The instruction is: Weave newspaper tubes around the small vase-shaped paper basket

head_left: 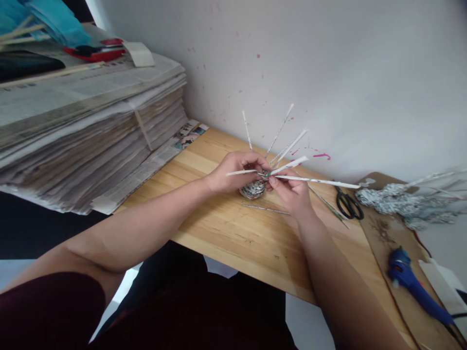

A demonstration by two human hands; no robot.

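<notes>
A small round piece woven from rolled newspaper (252,190) stands on the wooden table, between and below my hands. Several thin paper sticks (280,130) fan up and outward from it. My left hand (239,167) curls round its upper left side, fingers closed on the woven rim. With thumb and fingers pinched, my right hand (292,190) grips a white paper stick (321,182) that points to the right. The fingertips of both hands nearly meet at the rim and hide part of the weave.
A tall stack of newspapers (91,126) rises at the left, with a red-handled tool (97,51) on top. At the right lie black scissors (349,203), a blue glue gun (416,287) on cardboard (383,253), and a woven paper bundle (386,198). A loose paper stick (266,209) lies in front.
</notes>
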